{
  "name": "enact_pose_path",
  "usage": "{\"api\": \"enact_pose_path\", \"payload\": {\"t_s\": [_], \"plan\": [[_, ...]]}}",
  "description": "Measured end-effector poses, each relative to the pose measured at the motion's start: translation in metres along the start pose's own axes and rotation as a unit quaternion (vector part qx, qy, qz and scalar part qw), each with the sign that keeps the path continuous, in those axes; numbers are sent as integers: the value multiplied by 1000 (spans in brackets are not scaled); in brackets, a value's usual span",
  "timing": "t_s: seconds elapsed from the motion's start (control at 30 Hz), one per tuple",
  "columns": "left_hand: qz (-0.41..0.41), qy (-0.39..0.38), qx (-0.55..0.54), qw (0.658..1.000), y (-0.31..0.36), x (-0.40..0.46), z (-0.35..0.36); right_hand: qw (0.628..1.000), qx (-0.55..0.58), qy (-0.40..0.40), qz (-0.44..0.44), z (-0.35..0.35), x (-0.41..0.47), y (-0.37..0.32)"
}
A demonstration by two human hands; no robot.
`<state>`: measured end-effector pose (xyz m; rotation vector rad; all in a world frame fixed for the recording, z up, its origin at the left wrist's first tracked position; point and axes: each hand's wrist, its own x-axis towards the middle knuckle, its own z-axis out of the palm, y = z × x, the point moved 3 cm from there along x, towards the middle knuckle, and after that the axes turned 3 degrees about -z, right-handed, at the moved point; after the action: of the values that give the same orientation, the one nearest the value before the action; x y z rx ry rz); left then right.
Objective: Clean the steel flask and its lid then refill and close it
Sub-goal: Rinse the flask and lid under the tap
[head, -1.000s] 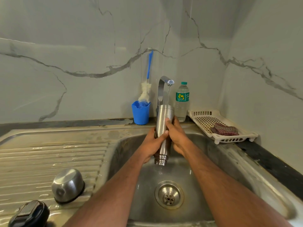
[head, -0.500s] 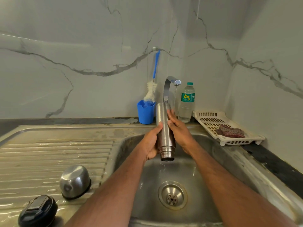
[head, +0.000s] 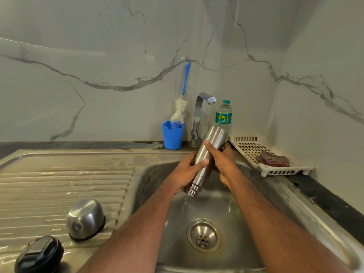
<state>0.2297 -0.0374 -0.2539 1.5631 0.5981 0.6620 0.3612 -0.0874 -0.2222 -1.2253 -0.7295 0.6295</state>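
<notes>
Now, starting at the far left, we see a black lid (head: 39,255) lying on the wet draining board (head: 59,180) near the bottom edge, and just to its right a steel cup (head: 85,219) standing upside down on the same ribbed surface. Further back, on the dark bench (head: 78,144) against the marble wall, stands a blue cup (head: 173,134) with a bottle brush (head: 182,103) in it, its blue handle leaning on the wall. Beside it rises the tap (head: 201,115), and a thin stream of water runs from its spout.

Over the sink (head: 216,213) we hold the steel flask (head: 206,160) with both hands. It is tilted, mouth down and to the left, base up toward the tap, and water drips from the threaded mouth toward the drain (head: 203,235). Our left hand (head: 185,174) grips the lower part, the fingers curled behind the body and the thumb across the front. Our right hand (head: 222,160) grips the upper part, the thumb lying on the front and the fingers wrapped round the far side.

Behind the flask stands a plastic water bottle (head: 224,115) with a green cap. At the right, a white plastic tray (head: 256,146) sits on the bench with a folded checked cloth (head: 272,159) in it.
</notes>
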Motion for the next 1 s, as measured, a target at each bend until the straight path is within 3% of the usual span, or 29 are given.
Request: {"api": "enact_pose_path", "payload": {"t_s": [0.1, 0.2, 0.33, 0.53, 0.63, 0.8, 0.93, 1.0], "plan": [[-43, -5, 33, 999, -6, -2, -7, 1000, 10, 20, -6, 0, 3, -3], [-79, 24, -13, 997, -11, -6, -18, 998, 54, 7, 12, 0, 2, -4], [-65, 48, -19, 997, -9, -5, -30, 995, 93, -17, -37, -2, 2, -9], [-48, 71, 128, 988, -15, -10, -37, 994, -60, -26, -84, 5, 5, -2], [-49, 79, 110, 990, -19, -10, -41, 978, -154, -10, -138, 8, 4, -4], [-14, 130, 95, 987, -16, -8, -45, 955, -212, 5, -205, 0, 4, -9], [27, 162, 142, 976, -14, -7, -44, 904, -307, -20, -297, 2, 1, -11], [47, 173, 152, 972, -10, -8, -46, 915, -289, -17, -282, 1, 6, -10]]}}
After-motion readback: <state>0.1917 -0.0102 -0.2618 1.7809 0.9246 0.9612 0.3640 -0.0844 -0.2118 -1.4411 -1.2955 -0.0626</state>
